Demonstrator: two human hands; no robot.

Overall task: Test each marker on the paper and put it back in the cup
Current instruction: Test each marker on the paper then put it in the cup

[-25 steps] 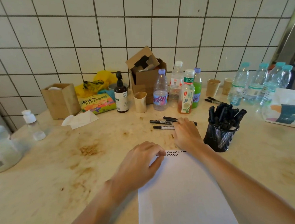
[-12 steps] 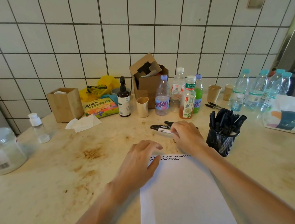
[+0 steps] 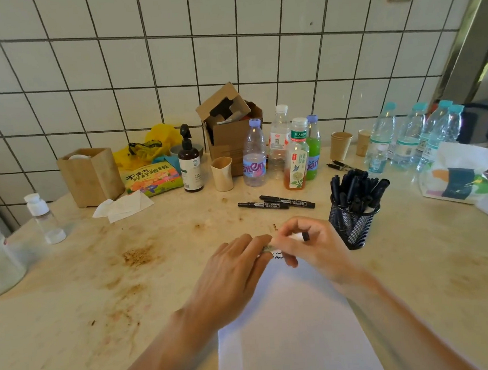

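Head view: we hold one marker (image 3: 268, 248) pinched between left hand (image 3: 232, 273) and right hand (image 3: 314, 246), just left of the cup (image 3: 352, 226), above the paper (image 3: 295, 326).

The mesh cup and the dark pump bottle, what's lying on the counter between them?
Head view: two black markers lie side by side on the counter between the mesh cup and pump bottle.
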